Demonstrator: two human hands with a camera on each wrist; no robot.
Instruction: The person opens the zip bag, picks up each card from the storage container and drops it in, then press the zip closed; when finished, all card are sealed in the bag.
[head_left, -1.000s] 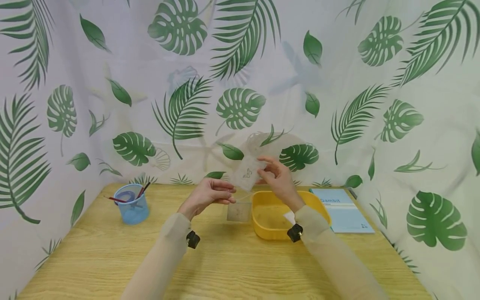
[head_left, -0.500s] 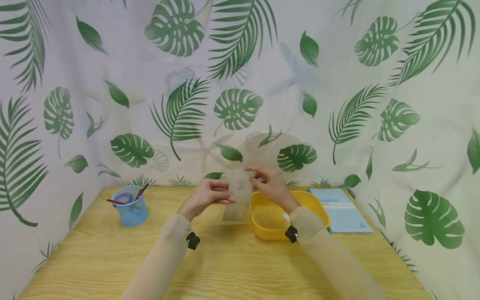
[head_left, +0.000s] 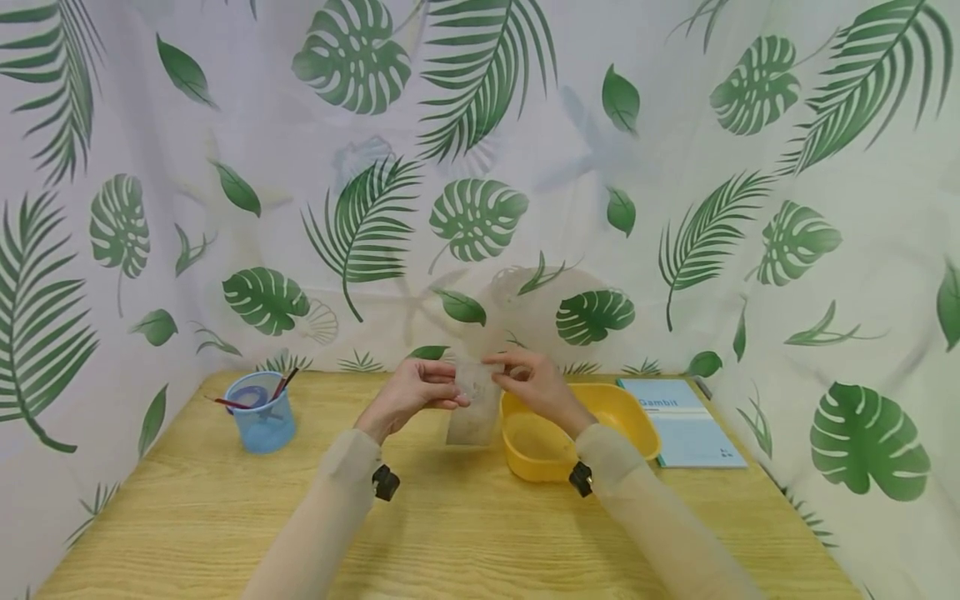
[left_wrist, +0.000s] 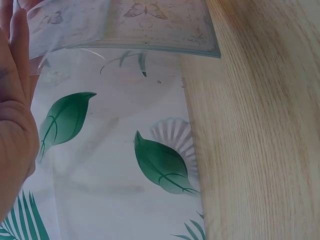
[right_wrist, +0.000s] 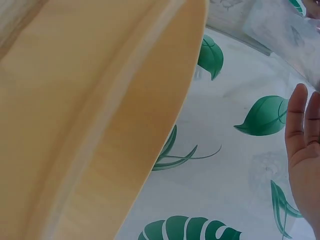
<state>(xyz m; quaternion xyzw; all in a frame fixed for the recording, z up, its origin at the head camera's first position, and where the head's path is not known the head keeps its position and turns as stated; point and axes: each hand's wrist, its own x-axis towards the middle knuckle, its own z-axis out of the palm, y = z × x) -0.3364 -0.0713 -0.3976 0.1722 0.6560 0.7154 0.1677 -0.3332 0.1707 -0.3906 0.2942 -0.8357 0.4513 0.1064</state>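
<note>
Between the hands, a translucent sheet [head_left: 467, 377] with a small butterfly print stands over a clear flat packet [head_left: 469, 429]. My left hand [head_left: 415, 393] pinches the packet near its upper left edge. My right hand [head_left: 538, 390] pinches the sheet's upper right corner between thumb and fingers. In the left wrist view, the packet [left_wrist: 160, 27] shows a larger butterfly print, and the sheet [left_wrist: 65, 25] overlaps its left part beside the left hand [left_wrist: 15, 115]. The right wrist view has the sheet [right_wrist: 290, 37] just above the right hand's fingers [right_wrist: 297, 112].
A yellow plastic basin [head_left: 525, 462] stands under the right forearm, with a light blue notebook [head_left: 693, 433] to its right. A blue mesh pen cup [head_left: 266, 425] with pencils and a tape roll stands at the left. Leaf-print cloth [head_left: 480, 125] closes off the wooden table [head_left: 450, 533] behind.
My right hand has moved left and down, bringing the sheet lower so it overlaps the packet. The sheet has turned from tilted to nearly upright. The left hand has stayed in place.
</note>
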